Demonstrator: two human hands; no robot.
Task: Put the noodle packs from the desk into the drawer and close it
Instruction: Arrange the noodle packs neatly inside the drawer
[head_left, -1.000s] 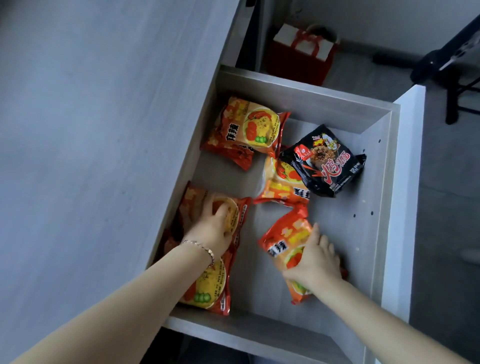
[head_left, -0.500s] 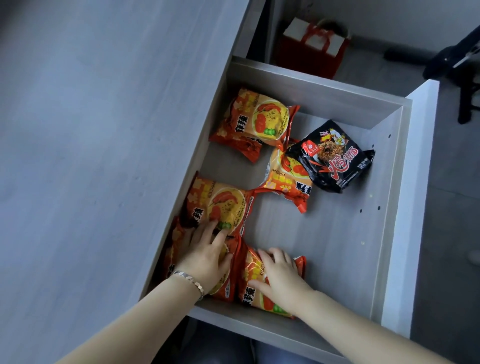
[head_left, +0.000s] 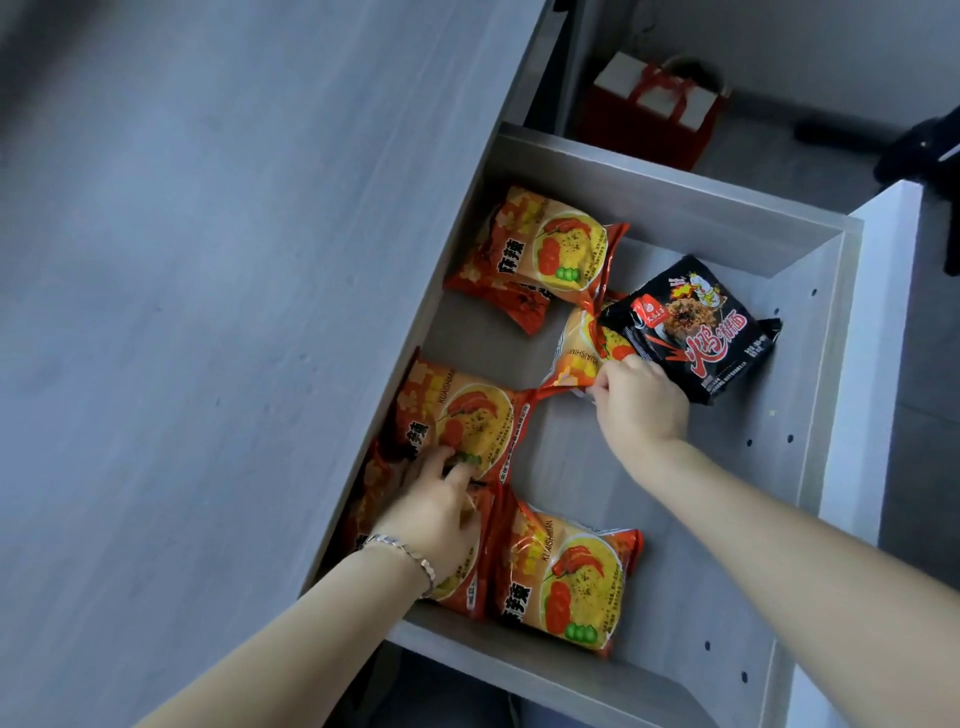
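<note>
The grey drawer (head_left: 675, 519) stands pulled out beside the desk. Several orange-red noodle packs lie in it: one at the far left (head_left: 540, 254), one mid-left (head_left: 457, 415), one at the near middle (head_left: 566, 577), and one in the near left corner (head_left: 374, 499), mostly hidden under my wrist. A black noodle pack (head_left: 701, 332) overlaps another orange pack (head_left: 582, 353). My right hand (head_left: 639, 400) pinches that orange pack's near edge. My left hand (head_left: 436, 509) lies flat, fingers spread, over the two left packs.
The grey desk top (head_left: 208, 312) fills the left of the view. The white drawer front (head_left: 872, 364) is at the right. A red gift bag (head_left: 654, 114) stands on the floor beyond the drawer, and a dark chair base (head_left: 930, 150) is at the far right.
My right hand left the near-middle pack and reached forward to the orange pack under the black one. My left hand shifted a little forward over the left packs.
</note>
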